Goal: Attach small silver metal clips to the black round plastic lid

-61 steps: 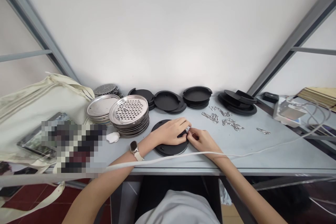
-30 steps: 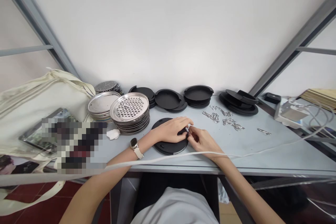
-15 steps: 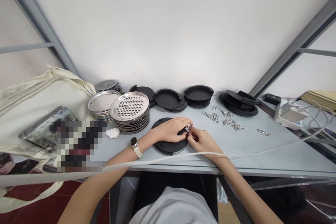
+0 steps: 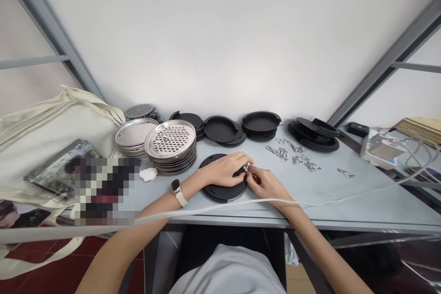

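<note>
At the centre of the frame, a black round plate (image 4: 220, 191) is lying flat on the grey tabletop (image 4: 330, 193). The left hand (image 4: 225, 169) is resting over its right part, the fingers lying close together and bending towards the edge (whether their tips are gripping anything, I cannot tell). The right hand (image 4: 265, 182) is pinching a small shiny metal piece (image 4: 245, 169) between thumb and forefinger at that edge. Right of centre, loose metal clips (image 4: 306, 163) are lying in small heaps, and one clip (image 4: 346, 173) is sitting apart. Left of centre, perforated metal discs (image 4: 170, 140) are standing stacked. The small piece could be springing away if the pinch is slackening, or the plate could be sliding if the left hand is bearing down unevenly (a smooth top may be giving little grip).
</note>
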